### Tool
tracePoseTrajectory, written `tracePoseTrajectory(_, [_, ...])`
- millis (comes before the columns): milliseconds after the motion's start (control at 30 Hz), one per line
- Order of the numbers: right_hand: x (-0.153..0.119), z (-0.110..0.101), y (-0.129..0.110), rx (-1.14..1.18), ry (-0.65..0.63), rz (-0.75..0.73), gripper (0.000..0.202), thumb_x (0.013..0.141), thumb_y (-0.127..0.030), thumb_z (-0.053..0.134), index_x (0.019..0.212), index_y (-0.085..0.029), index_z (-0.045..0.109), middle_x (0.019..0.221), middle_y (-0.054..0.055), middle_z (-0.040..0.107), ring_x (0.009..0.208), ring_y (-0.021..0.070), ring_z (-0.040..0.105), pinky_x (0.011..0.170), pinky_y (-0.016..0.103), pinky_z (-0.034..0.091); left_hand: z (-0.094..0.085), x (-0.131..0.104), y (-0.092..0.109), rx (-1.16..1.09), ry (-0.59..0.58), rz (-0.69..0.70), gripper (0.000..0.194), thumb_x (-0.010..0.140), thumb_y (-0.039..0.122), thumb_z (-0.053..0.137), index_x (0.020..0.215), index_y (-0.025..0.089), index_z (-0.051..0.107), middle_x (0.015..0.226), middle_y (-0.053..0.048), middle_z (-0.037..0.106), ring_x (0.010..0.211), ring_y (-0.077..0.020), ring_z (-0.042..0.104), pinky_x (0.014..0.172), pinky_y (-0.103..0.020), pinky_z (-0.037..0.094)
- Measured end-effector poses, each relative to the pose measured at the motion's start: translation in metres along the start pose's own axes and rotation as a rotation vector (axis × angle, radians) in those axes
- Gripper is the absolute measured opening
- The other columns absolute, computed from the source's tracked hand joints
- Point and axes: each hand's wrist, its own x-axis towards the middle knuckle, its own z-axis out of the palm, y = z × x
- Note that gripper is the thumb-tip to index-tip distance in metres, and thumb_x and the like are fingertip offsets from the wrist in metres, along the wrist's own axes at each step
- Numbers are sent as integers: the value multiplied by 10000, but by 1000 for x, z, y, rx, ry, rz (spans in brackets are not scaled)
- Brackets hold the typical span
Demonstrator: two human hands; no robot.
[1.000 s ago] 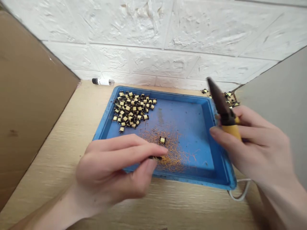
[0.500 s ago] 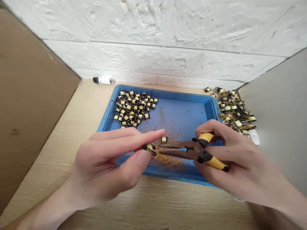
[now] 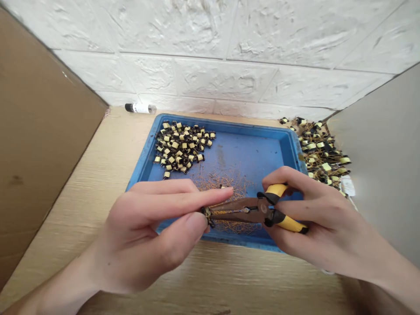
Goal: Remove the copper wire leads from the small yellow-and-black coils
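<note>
My left hand (image 3: 154, 232) pinches a small black and yellow coil part (image 3: 206, 214) between thumb and forefinger, over the near edge of the blue tray (image 3: 144, 151). My right hand (image 3: 315, 218) grips yellow-handled pliers (image 3: 252, 211), whose brown jaws point left and meet the part at its tip. A heap of the same small parts (image 3: 181, 146) lies in the tray's far left corner. Cut copper wire ends (image 3: 229, 186) are scattered in the tray under the pliers.
Another heap of parts with long copper leads (image 3: 320, 151) lies on the wooden table right of the tray. A cardboard panel (image 3: 39, 144) stands at the left, a grey panel (image 3: 383, 153) at the right. A small bottle (image 3: 140, 108) lies by the white brick wall.
My right hand swung the pliers down from upright to level and brought the jaws left onto the part. My left hand lifted the part slightly and held it in place.
</note>
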Motion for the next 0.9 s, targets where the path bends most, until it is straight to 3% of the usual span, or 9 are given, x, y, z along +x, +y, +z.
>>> tracePoseTrajectory(100, [1, -1, 0, -22, 4, -14, 337, 786, -90, 506, 459, -143, 567, 850, 54, 546, 641, 60, 548, 480, 158, 367, 1, 2, 1, -16, -12, -9, 482, 868, 40, 576, 1140, 374, 794, 629, 69, 685, 521, -51, 602, 519, -114, 498])
tracePoseTrajectory(333, [2, -4, 0, -56, 6, -17, 321, 778, -99, 517, 467, -156, 570, 858, 59, 565, 605, 68, 540, 480, 183, 389, -2, 1, -3, 31, -16, 1, 347, 870, 78, 582, 1082, 211, 822, 631, 41, 701, 565, -57, 626, 531, -105, 498])
tracePoseTrajectory(533, [-1, -1, 3, -54, 25, -5, 301, 776, -105, 532, 481, -158, 505, 905, 47, 554, 639, 69, 523, 542, 204, 402, -2, 2, -3, 15, -70, -8, 321, 885, 84, 569, 1072, 158, 819, 661, 21, 726, 580, -62, 645, 537, -110, 499])
tracePoseTrajectory(900, [-1, -4, 6, -133, 20, -47, 303, 785, -111, 533, 490, -176, 511, 891, 54, 574, 677, 114, 522, 589, 244, 417, -2, 2, -5, -30, -85, -24, 351, 884, 65, 580, 1088, 225, 816, 686, 23, 744, 559, -78, 646, 519, -142, 505])
